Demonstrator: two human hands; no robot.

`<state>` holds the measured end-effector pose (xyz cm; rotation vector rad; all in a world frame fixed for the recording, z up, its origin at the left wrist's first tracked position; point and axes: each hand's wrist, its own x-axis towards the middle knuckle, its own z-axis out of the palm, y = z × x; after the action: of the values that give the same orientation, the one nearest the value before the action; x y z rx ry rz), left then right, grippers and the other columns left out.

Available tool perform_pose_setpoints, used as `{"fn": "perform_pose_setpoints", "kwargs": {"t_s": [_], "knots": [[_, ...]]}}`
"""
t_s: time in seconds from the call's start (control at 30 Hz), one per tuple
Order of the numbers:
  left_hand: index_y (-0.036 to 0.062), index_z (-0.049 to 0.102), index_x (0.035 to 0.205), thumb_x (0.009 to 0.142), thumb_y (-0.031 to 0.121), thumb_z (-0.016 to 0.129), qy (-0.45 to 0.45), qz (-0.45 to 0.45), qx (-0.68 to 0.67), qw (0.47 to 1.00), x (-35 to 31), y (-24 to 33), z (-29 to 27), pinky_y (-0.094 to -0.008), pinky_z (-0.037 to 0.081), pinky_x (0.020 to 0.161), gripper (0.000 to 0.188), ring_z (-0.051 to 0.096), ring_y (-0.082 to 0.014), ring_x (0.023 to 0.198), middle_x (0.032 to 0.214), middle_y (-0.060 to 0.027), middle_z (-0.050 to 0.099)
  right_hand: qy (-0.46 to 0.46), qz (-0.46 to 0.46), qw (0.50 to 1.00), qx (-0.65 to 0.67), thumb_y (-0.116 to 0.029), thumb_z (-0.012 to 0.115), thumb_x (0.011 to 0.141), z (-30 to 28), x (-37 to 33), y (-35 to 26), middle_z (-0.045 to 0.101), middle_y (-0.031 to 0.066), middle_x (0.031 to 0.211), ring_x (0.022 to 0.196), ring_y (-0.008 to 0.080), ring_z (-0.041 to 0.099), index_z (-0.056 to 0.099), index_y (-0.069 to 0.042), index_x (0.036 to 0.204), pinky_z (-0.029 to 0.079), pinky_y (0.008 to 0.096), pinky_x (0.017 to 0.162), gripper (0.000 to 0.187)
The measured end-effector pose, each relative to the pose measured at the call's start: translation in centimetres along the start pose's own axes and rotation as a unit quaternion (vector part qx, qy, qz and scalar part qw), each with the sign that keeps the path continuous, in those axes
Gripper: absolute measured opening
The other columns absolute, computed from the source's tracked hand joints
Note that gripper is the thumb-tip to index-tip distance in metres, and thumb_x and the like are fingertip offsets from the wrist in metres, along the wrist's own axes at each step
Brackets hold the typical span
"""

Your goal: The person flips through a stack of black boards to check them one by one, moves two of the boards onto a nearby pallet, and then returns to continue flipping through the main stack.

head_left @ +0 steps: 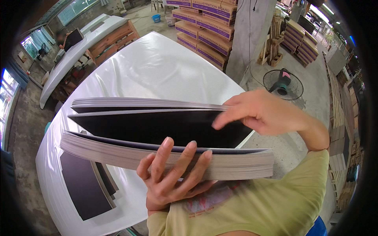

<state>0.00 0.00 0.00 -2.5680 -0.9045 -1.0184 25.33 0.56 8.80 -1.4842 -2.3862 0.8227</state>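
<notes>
A thick stack of black-faced boards (220, 167) with pale grey edges stands tilted against my front. My left hand (173, 173) supports the near part, fingers spread over its edges; the thumb is hidden. Beyond it, further boards lean apart in a fan, showing a black face (157, 126) and a thinner bundle of boards (138, 103) at the back. My right hand (260, 112) is at the right end of these farther boards, its fingers bent around their edge. One fingertip, slightly blurred, lies before the black face.
A white-covered table (157, 74) lies beneath, with more black boards (84, 188) at its left. A floor fan (282, 83) and a concrete pillar (252, 39) stand to the right. Stacked cartons (204, 35) rise behind. At far left, a person (63, 41) is by another white table (84, 49).
</notes>
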Motion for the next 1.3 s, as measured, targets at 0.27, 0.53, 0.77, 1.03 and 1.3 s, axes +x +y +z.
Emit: {"fn": "perform_pose_setpoints", "kwargs": {"t_s": [0.27, 0.53, 0.77, 1.03, 1.3], "knots": [[0.0353, 0.064, 0.104, 0.076, 0.063, 0.052, -0.025, -0.017, -0.024, 0.999, 0.6, 0.1, -0.7, -0.0375, 0.020, 0.099, 0.041, 0.046, -0.0288, 0.118, 0.117, 0.0034, 0.060, 0.047, -0.064, 0.996, -0.036, -0.043, 0.068, 0.074, 1.0, -0.1, 1.0, 0.054, 0.0167, 0.109, 0.091, 0.0286, 0.056, 0.051, 0.004, 0.120, 0.045, 0.0348, 0.075, 0.068], [0.0323, 0.067, 0.099, 0.066, 0.068, 0.059, -0.031, -0.051, -0.021, 0.998, 0.0, 0.6, -0.3, -0.0430, 0.021, 0.101, 0.049, 0.037, -0.0342, 0.125, 0.110, 0.0036, 0.064, -0.002, -0.002, 1.000, 0.014, -0.052, 0.075, 0.062, 0.8, 0.4, 1.0, 0.052, 0.0154, 0.109, 0.084, 0.0247, 0.053, 0.048, 0.005, 0.123, 0.044, 0.0331, 0.071, 0.088], [0.0339, 0.065, 0.102, 0.072, 0.062, 0.059, -0.019, -0.058, -0.045, 0.997, 0.3, 0.4, -0.4, -0.0374, 0.019, 0.101, 0.041, 0.040, -0.0295, 0.123, 0.117, -0.0003, 0.060, -0.001, 0.007, 1.000, 0.023, -0.052, 0.076, 0.061, 0.6, 0.5, 1.2, 0.051, 0.0150, 0.112, 0.088, 0.0257, 0.054, 0.047, 0.003, 0.125, 0.043, 0.0331, 0.075, 0.090], [0.0341, 0.067, 0.099, 0.060, 0.068, 0.064, 0.012, -0.045, -0.023, 0.999, -0.3, 0.4, 0.0, -0.0439, 0.020, 0.102, 0.051, 0.032, -0.0311, 0.127, 0.120, -0.0036, 0.056, -0.016, 0.014, 0.999, 0.035, -0.053, 0.076, 0.061, 0.2, 0.8, 1.9, 0.051, 0.0155, 0.114, 0.098, 0.0279, 0.053, 0.047, -0.002, 0.126, 0.043, 0.0339, 0.081, 0.088], [0.0317, 0.069, 0.093, 0.059, 0.068, 0.065, 0.026, -0.035, -0.023, 0.999, -0.7, 0.3, -0.1, -0.0449, 0.028, 0.096, 0.050, 0.041, -0.0272, 0.117, 0.101, 0.0025, 0.057, -0.007, -0.003, 0.999, 0.046, -0.009, 0.051, 0.086, -0.2, 0.8, 0.2, 0.057, 0.0142, 0.112, 0.087, 0.0300, 0.057, 0.053, -0.016, 0.123, 0.045, 0.0361, 0.077, 0.038]]}}
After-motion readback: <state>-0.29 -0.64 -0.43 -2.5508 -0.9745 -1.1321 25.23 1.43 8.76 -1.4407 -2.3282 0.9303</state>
